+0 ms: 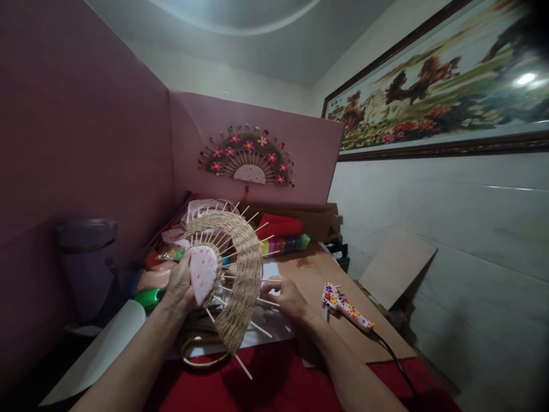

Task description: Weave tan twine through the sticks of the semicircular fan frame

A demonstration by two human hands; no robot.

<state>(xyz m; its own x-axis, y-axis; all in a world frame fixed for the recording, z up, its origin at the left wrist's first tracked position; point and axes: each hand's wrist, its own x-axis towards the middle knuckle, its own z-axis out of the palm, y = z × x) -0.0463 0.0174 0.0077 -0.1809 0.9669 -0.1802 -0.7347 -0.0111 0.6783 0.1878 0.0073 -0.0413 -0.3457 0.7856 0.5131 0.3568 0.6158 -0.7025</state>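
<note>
A fan-shaped piece of woven twine (246, 257) on thin wooden sticks is held up above the work surface. Its inner half-circle is covered in white cloth with pink spots (203, 273). My left hand (180, 281) grips that cloth-covered base from the left side. On the right, my right hand (286, 294) has its fingers closed around stick ends at the fan's outer edge. The sticks poke out beyond the twine band all along the curve.
A flower-patterned glue gun (348, 309) with a black cord lies on brown cardboard (386, 337) at right. Gold-handled scissors (203, 361) rest below the fan. Behind are a red roll (281, 226) and a flowered fan (249, 151) on a pink panel (313, 149).
</note>
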